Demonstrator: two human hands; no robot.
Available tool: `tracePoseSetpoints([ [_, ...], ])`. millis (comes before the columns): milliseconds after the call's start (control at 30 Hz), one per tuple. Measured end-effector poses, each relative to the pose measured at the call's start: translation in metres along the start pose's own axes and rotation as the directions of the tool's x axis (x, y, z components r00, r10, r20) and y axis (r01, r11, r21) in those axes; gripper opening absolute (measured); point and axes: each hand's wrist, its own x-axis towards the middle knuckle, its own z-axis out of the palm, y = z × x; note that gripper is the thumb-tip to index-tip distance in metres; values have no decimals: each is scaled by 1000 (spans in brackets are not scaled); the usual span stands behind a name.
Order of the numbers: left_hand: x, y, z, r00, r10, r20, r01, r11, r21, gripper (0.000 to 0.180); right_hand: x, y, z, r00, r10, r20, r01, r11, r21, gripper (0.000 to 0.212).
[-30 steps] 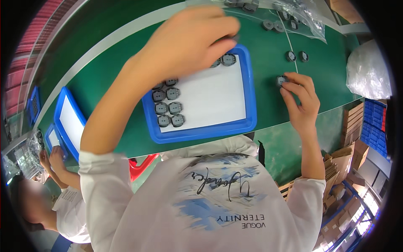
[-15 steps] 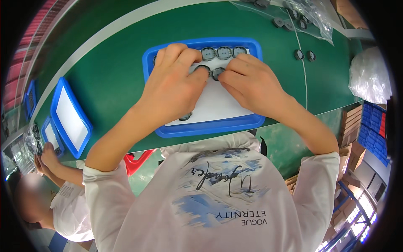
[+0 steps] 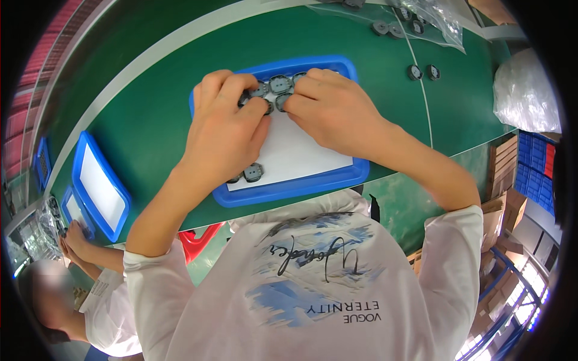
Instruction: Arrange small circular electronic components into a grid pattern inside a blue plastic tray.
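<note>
A blue-rimmed tray (image 3: 301, 193) lined with white paper (image 3: 301, 157) lies in front of me. Along its far side runs a row of dark grey, rounded parts (image 3: 280, 84) resembling watch cases, partly covered by my hands. My left hand (image 3: 224, 123) is closed, its thumb and fingertips on a grey part (image 3: 268, 107) just below that row. Beside it, my right hand (image 3: 331, 108) pinches another grey part (image 3: 282, 102) from the right. Close to my left wrist, two more grey parts (image 3: 253, 172) rest at the tray's near left corner.
Two loose parts (image 3: 415, 73) lie on the green table (image 3: 385, 102) to the right. Behind them, a clear plastic bag (image 3: 442, 27) has more parts around it. Another paper-lined blue tray (image 3: 103, 180) is at left, near a co-worker's hands (image 3: 75, 240). Bubble-wrap-like plastic (image 3: 528, 99) sits far right.
The whole view has shifted, so the tray appears farther left. Two parts at its near left corner show more fully beside my left wrist. Both hands stay at the second-row parts.
</note>
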Motion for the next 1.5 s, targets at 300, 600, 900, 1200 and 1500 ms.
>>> tracePoseSetpoints([
  [300, 82, -4, 7, 991, 116, -69, -131, 955, -267, 19, -46, 64, -84, 921, 310, -235, -372, 878, -300, 33],
  [600, 207, 9, 114, 992, 108, 61, -110, 994, 22, 23, -88, 46, -85, 773, 634, 1, -631, 769, -107, 35],
  [900, 122, -52, 6, 992, -49, 118, 48, 999, 8, 24, -108, 32, -71, 857, 485, -176, -491, 871, 12, 23],
  [1200, 9, -105, -29, 973, -210, 96, 210, 978, 1, 23, -106, 29, -59, 823, 514, -244, -536, 844, -30, 16],
  [1500, -23, -120, -34, 993, -112, -45, 117, 986, 120, 30, -111, 32, -57, 835, 485, -258, -512, 857, -46, 16],
])
